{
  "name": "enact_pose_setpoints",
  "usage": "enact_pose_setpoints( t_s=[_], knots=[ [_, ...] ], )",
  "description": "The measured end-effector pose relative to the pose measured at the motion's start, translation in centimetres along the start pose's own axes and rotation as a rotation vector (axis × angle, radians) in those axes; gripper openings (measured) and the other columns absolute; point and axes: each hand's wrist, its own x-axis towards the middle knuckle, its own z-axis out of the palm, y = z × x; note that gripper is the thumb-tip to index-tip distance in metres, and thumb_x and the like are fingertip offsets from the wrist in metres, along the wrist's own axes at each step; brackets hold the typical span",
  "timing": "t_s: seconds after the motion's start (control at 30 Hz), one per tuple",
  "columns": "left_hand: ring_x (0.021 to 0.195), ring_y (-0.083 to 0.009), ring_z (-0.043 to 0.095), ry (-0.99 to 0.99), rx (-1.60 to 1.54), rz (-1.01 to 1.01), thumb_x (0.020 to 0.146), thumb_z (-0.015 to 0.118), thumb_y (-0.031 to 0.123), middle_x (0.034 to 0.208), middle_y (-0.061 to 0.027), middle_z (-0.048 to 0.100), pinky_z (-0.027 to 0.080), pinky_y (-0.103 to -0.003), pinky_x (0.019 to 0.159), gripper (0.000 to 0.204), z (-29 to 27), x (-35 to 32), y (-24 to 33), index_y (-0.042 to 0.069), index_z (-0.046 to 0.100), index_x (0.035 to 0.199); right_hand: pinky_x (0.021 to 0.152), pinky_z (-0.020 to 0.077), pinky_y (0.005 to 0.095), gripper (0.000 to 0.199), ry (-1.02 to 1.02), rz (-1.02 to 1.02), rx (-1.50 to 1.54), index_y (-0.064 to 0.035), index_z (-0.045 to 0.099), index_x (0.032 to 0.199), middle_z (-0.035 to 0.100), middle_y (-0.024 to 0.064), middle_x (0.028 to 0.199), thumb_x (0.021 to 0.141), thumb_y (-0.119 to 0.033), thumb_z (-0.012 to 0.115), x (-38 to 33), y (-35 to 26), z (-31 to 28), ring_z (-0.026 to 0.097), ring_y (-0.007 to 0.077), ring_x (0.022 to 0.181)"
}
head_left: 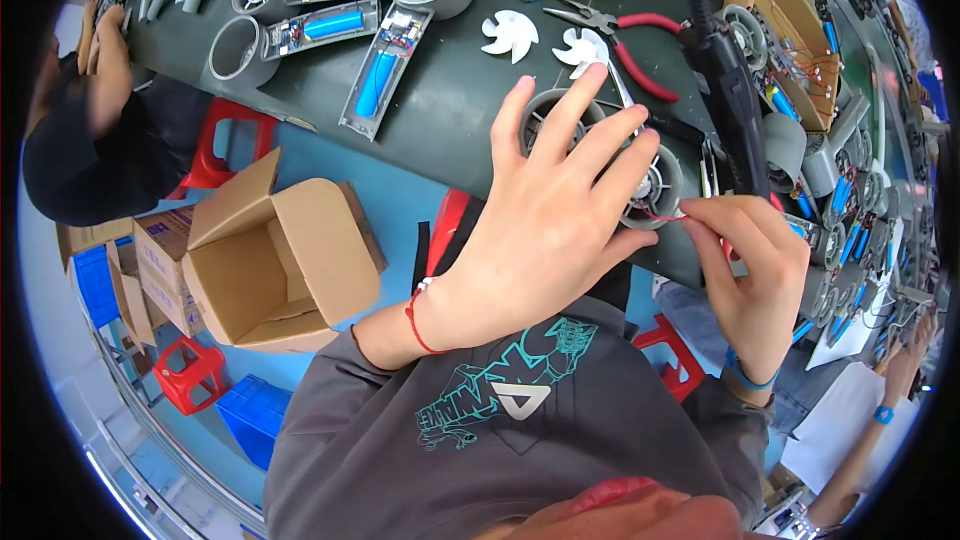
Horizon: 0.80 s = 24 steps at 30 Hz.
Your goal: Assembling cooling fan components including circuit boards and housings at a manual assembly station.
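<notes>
My left hand (560, 200) is spread flat over a grey round fan housing (672, 172) near the table's front edge, fingers apart, hiding much of it. Another round grey part (540, 112) shows partly behind its fingers. At the housing's right side, my right hand (755, 265) pinches a thin red wire (663, 217) that runs out from the housing. Just beyond my left fingertips lie two white fan impellers (510, 36) (583, 50). Pliers with red handles (640, 65) lie beside them.
A black corded tool (728, 90) hangs close above my right hand. Grey shells with blue batteries (378, 80) lie at the far left. Cardboard boxes (785, 45) of wired parts stand at the right. An open carton (270, 270) sits left of me; another person (110, 130) is beyond.
</notes>
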Motion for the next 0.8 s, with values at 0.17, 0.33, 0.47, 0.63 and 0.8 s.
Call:
enact_pose_setpoints(
  t_s=[0.17, 0.33, 0.47, 0.63, 0.8],
  knots=[
    [0.142, -0.0337, 0.037, 0.03, -0.075, -0.014, 0.066, 0.089, 0.026, 0.136, -0.0071, 0.055, 0.02, -0.059, 0.114, 0.069, 0.5, 0.0, -0.4, 0.01, 0.061, 0.127, 0.053, 0.0397, 0.0194, 0.01, -0.172, 0.377, 0.437, -0.001, 0.073, 0.091, 0.073, 0.0052, 0.079, 0.082, 0.002, 0.076, 0.8, 0.3, -0.3, 0.065, 0.005, 0.067],
    [0.138, -0.033, 0.04, 0.124, -0.123, 0.022, 0.069, 0.086, 0.026, 0.126, -0.0087, 0.057, 0.022, -0.059, 0.113, 0.06, 1.1, -0.2, -0.9, 0.007, 0.061, 0.12, 0.053, 0.0337, 0.0205, 0.006, -0.263, 0.295, 0.41, 0.0, 0.073, 0.088, 0.062, 0.0006, 0.075, 0.083, -0.001, 0.076, 2.8, 0.6, 0.4, 0.051, 0.0039, 0.062],
    [0.135, -0.0324, 0.042, 0.182, -0.153, 0.044, 0.072, 0.084, 0.027, 0.117, -0.0095, 0.058, 0.023, -0.059, 0.113, 0.05, 1.5, -0.3, -1.0, 0.006, 0.061, 0.111, 0.055, 0.0339, 0.0218, 0.009, -0.311, 0.309, 0.393, 0.0, 0.074, 0.089, 0.057, 0.0002, 0.076, 0.081, 0.0, 0.076, 3.2, 0.8, 0.5, 0.048, 0.0044, 0.064],
    [0.132, -0.0319, 0.045, 0.206, -0.165, 0.054, 0.071, 0.084, 0.027, 0.112, -0.0104, 0.059, 0.025, -0.058, 0.113, 0.046, 1.4, -0.3, -0.8, 0.004, 0.063, 0.106, 0.052, 0.0355, 0.022, 0.014, -0.325, 0.172, 0.186, -0.0026, 0.077, 0.093, 0.06, 0.0017, 0.074, 0.079, 0.001, 0.075, 3.3, -0.1, -0.4, 0.052, 0.007, 0.063],
    [0.131, -0.0323, 0.046, 0.232, -0.186, 0.055, 0.07, 0.084, 0.026, 0.109, -0.0106, 0.06, 0.026, -0.058, 0.112, 0.044, 1.6, -0.4, -0.9, 0.004, 0.064, 0.103, 0.05, 0.0326, 0.021, 0.015, -0.409, 0.157, 0.193, -0.0038, 0.077, 0.092, 0.06, 0.0005, 0.073, 0.078, 0.001, 0.075, 4.3, 0.4, -0.6, 0.05, 0.0057, 0.061]
  ],
)
